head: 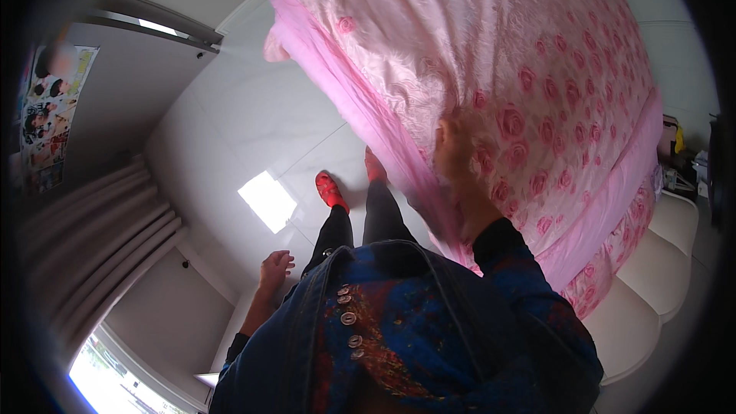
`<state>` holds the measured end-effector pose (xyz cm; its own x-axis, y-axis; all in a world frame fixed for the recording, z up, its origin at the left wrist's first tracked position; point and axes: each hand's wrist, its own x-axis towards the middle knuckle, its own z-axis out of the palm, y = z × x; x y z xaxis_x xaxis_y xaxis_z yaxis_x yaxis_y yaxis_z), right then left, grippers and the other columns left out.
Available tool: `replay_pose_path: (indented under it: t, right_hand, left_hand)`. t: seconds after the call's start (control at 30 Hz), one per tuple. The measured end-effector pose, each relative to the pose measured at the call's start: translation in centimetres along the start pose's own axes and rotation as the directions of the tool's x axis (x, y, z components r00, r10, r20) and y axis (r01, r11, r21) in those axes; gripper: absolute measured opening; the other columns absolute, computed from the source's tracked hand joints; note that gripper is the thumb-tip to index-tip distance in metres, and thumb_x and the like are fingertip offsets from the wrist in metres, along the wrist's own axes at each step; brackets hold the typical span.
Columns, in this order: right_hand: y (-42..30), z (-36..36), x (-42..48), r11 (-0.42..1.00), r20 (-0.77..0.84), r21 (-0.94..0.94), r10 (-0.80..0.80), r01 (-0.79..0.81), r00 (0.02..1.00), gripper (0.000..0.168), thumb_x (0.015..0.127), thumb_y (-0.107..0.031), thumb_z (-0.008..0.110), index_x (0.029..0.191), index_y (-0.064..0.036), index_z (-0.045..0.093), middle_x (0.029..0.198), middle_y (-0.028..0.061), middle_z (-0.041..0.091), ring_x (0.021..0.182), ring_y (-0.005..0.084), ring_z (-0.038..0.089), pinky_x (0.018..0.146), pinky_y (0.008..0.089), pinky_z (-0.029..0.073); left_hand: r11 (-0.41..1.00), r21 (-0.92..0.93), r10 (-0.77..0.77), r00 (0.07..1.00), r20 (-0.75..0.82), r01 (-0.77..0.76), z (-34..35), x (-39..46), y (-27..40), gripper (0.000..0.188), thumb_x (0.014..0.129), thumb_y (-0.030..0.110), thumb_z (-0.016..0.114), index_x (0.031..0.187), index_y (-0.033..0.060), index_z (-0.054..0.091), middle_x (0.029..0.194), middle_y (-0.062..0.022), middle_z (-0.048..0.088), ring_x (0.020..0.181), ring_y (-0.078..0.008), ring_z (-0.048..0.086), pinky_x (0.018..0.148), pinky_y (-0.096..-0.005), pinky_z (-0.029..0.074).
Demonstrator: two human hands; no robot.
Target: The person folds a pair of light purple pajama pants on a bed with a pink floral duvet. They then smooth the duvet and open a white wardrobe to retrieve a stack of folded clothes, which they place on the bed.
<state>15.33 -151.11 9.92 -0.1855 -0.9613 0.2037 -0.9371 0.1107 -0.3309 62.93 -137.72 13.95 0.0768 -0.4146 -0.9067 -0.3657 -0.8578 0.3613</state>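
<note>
A pink quilt [402, 63] with a rose print and a plain pink border [351, 98] covers the bed before me. My right hand [454, 146] is curled into the quilt near its side edge, and long folds converge at that spot. Its fingertips are blurred and partly hidden. Low at my left side hangs my left hand [277, 269], empty, its fingers loosely bent and apart, over the floor.
White padded headboard sections [655, 264] stand at the bed's right end. Pale tiles [230, 121] make up the floor by my red shoes [330, 190]. Leftward are a curtain [115, 230], a wall poster [54, 121] and a bright window [115, 374]. Assorted items [678, 149] lie beyond the bed.
</note>
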Motion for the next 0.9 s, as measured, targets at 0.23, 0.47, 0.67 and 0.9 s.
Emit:
replay_pose_path:
  t: [0.23,0.47,0.67,0.9]
  right_hand:
    - [0.4,4.7,2.2,0.864,0.261,-0.421,0.408,-0.278,0.875,0.032,0.068,-0.021,0.063,0.092,-0.002,0.054,0.100,0.0144,0.054,0.093,0.0333,0.051,0.074,0.0429,0.043]
    - [2.5,-2.7,5.4,0.377,0.812,0.517,0.067,-0.768,0.580,0.014,0.073,-0.010,0.060,0.082,0.000,0.060,0.068,0.0062,0.058,0.066,0.0159,0.056,0.060,0.0294,0.043]
    - [1.0,5.9,-1.0,0.754,0.893,0.424,-0.257,-0.501,0.369,0.028,0.079,-0.030,0.053,0.085,-0.003,0.061,0.075,0.0083,0.059,0.067,0.0189,0.055,0.064,0.0316,0.042]
    - [-7.4,4.2,5.1,0.872,0.218,0.483,-0.033,-0.079,0.975,0.012,0.078,-0.018,0.053,0.076,-0.007,0.058,0.074,0.0136,0.058,0.071,0.0335,0.055,0.063,0.0392,0.043]
  left_hand:
    - [0.998,0.055,-0.017,0.999,0.033,0.015,-0.7,-0.5,0.7,0.028,0.083,0.019,0.052,0.103,0.0004,0.054,0.088,-0.0080,0.062,0.074,-0.0141,0.060,0.059,-0.0249,0.046]
    - [0.993,0.112,-0.029,1.000,-0.003,0.029,-0.8,-2.5,-0.4,0.028,0.082,0.019,0.051,0.103,-0.0001,0.054,0.087,-0.0097,0.062,0.072,-0.0146,0.060,0.060,-0.0254,0.047]
    - [0.966,0.259,-0.039,0.999,0.032,0.029,-1.0,-1.1,-0.9,0.029,0.082,0.020,0.051,0.103,0.0007,0.055,0.088,-0.0089,0.062,0.074,-0.0155,0.061,0.062,-0.0261,0.048]
    - [1.000,0.023,-0.001,0.999,0.043,0.000,-0.1,-0.9,0.5,0.030,0.083,0.022,0.052,0.105,0.0011,0.053,0.090,-0.0084,0.061,0.077,-0.0155,0.060,0.061,-0.0268,0.047]
